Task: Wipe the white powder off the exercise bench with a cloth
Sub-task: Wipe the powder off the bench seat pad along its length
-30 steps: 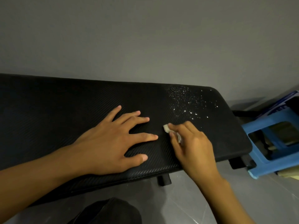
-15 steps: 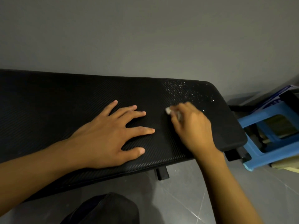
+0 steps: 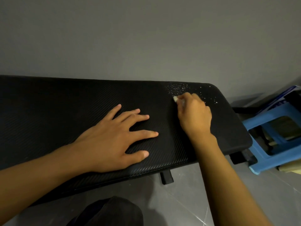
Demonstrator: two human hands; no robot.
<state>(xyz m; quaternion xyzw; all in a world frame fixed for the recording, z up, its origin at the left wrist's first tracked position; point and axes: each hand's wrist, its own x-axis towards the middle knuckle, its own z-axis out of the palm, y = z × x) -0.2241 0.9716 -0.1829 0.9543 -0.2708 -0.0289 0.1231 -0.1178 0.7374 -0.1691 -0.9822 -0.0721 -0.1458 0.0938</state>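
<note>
One small cloth (image 3: 175, 99), judged soft and light, pinched in curled fingers of right hand (image 3: 194, 115); left hand (image 3: 112, 141) splayed on worktop (image 3: 48, 111).

no text, label or number can be read. the blue-and-white box (image 3: 284, 97) at the right edge, behind the stool (image 3: 260, 123), carries pale marks along its side that may be print, but they are too blurred and small to make out.
</note>
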